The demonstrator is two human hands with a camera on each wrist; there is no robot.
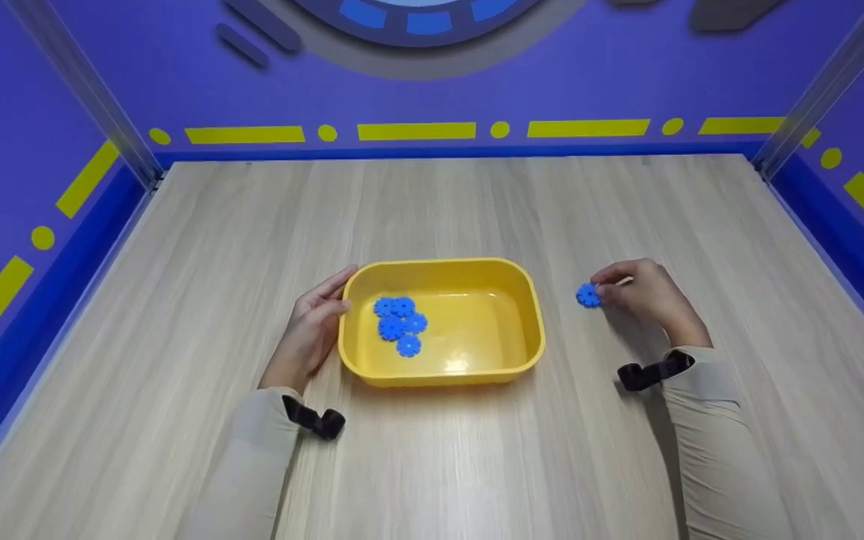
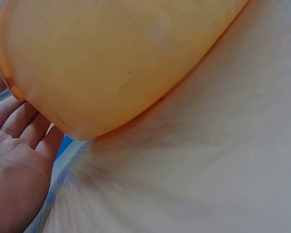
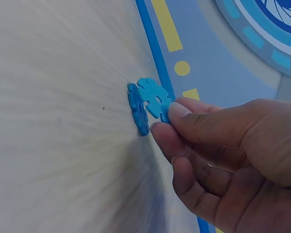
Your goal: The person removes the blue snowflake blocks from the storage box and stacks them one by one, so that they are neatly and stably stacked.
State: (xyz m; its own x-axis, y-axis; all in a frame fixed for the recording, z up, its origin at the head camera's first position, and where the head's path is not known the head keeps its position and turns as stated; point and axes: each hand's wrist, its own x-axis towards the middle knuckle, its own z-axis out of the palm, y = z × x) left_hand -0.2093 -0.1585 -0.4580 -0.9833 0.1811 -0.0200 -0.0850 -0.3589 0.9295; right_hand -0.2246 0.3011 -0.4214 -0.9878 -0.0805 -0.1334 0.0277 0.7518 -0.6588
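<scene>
A yellow plastic basin (image 1: 477, 330) stands on the table, with several blue notched discs (image 1: 391, 328) lying toward its left side. My left hand (image 1: 313, 330) holds the basin's left end, thumb at the rim and fingers against the outer wall; the left wrist view has the basin's wall (image 2: 126, 63) above the open palm side. Right of the basin, my right hand (image 1: 646, 296) pinches a blue flower-shaped disc (image 3: 154, 97) between thumb and fingertips. Close by it, a second blue disc (image 3: 137, 109) lies on the table; whether the two discs touch I cannot tell.
The wood-grain table (image 1: 447, 465) is bounded by blue-purple panels (image 1: 432, 97) at the back and both sides. A black wrist camera (image 1: 319, 420) is strapped to the left wrist, and another wrist camera (image 1: 649, 373) to the right.
</scene>
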